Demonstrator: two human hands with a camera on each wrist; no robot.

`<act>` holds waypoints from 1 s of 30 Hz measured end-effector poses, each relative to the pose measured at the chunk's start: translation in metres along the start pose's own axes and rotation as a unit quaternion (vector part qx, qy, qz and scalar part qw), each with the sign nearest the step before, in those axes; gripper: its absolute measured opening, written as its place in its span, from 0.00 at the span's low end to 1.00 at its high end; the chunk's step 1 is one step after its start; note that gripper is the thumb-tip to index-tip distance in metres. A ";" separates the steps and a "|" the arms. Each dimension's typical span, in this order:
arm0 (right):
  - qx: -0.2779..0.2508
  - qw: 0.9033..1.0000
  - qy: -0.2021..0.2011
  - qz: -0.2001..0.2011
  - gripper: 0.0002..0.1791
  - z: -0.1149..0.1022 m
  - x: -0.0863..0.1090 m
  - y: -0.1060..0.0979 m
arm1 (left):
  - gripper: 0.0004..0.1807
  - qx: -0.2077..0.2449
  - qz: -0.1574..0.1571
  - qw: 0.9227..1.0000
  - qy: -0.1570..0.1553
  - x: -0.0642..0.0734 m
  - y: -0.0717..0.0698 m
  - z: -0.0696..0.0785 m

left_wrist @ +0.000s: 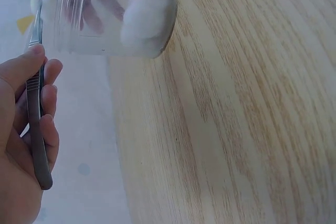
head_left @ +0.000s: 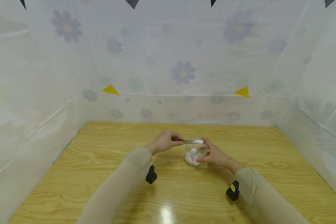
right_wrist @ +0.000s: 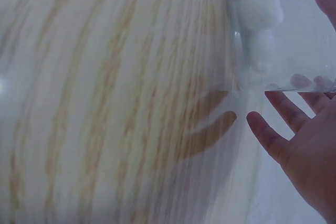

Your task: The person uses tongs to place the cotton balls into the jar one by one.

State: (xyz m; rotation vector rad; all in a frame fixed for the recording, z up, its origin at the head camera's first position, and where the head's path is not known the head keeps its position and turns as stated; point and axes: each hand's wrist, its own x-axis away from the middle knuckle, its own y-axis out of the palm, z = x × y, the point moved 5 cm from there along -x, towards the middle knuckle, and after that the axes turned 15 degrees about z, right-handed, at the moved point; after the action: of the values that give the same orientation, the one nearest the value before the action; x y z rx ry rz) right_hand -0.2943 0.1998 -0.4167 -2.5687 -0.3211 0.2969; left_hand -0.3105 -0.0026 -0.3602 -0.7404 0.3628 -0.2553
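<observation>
My left hand (head_left: 165,142) grips metal tweezers (left_wrist: 34,103) between thumb and fingers. A white cotton ball (head_left: 198,142) is pinched in their tips, just above the mouth of a clear jar (left_wrist: 89,45). Several more cotton balls (left_wrist: 147,17) lie at the bottom of the jar, seen through its wall. From the right side, my right hand (head_left: 216,156) holds the jar, its thumb on the near wall and fingers round the far side. In the right wrist view, part of the jar is cut off by the frame edge.
The jar stands on a wood-grain table (head_left: 106,146). Behind it hangs a pale flower-patterned curtain (head_left: 156,62) with yellow triangles, and white sheeting (head_left: 30,93) closes both sides. A black wrist camera (head_left: 151,175) sits at the left cuff, another black camera (head_left: 233,193) at the right.
</observation>
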 end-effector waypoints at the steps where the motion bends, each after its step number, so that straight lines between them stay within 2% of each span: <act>1: 0.002 1.000 0.001 0.000 0.49 0.000 0.000 0.000 | 0.08 0.002 -0.002 1.000 0.000 0.000 0.000 0.000; 8: 0.016 1.000 -0.010 0.004 0.49 0.000 0.000 0.001 | 0.11 0.009 -0.015 1.000 0.010 0.001 0.002 0.001; 15: 0.011 1.000 -0.008 0.006 0.48 0.000 -0.001 0.000 | 0.12 0.015 -0.011 1.000 -0.002 0.002 0.002 -0.005; 26: 0.018 1.000 -0.014 0.009 0.48 0.001 -0.002 0.001 | 0.12 -0.008 0.009 0.999 -0.041 0.005 -0.005 -0.013; 30: 0.018 1.000 -0.016 0.006 0.49 0.000 -0.002 0.000 | 0.12 0.001 0.015 0.998 -0.061 0.006 -0.007 -0.014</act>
State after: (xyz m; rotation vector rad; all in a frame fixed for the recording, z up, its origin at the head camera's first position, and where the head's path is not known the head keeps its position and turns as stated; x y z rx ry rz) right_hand -0.2960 0.1990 -0.4164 -2.5342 -0.3086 0.3466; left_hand -0.3119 -0.0183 -0.3665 -0.7453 0.2583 -0.1815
